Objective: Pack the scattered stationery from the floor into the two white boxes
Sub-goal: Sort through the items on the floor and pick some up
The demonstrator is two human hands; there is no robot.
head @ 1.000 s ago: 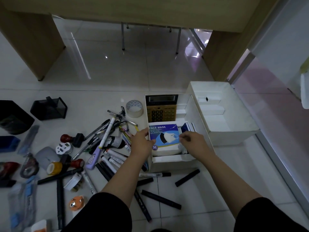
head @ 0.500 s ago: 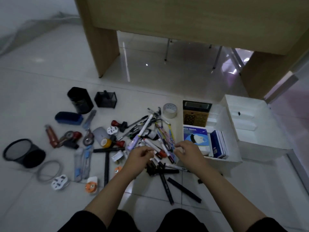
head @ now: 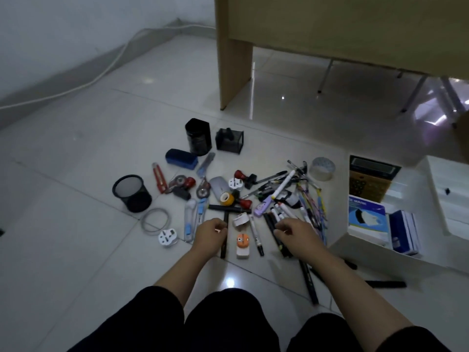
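Pens and markers (head: 286,196) lie in a heap on the white tiled floor, with stamps, tape, cutters and plugs to their left. My left hand (head: 210,233) hovers with loosely curled fingers beside a black marker (head: 223,250). My right hand (head: 297,233) hangs the same way over the black markers at the heap's near edge. Neither hand plainly holds anything. The nearer white box (head: 340,246) at the right contains a face mask carton (head: 365,219), a calculator (head: 368,179) and blue packs (head: 403,229). The second white box (head: 446,199) stands behind it.
A wooden desk panel (head: 236,72) stands behind the pile. Black pen holders (head: 198,135), a mesh cup (head: 132,193), a clear tape roll (head: 322,168) and a white plug (head: 167,237) sit around it. More black markers (head: 385,284) lie near my knees.
Both hands left the face mask carton in the box and moved left over the pile of pens. My view swung left with them.
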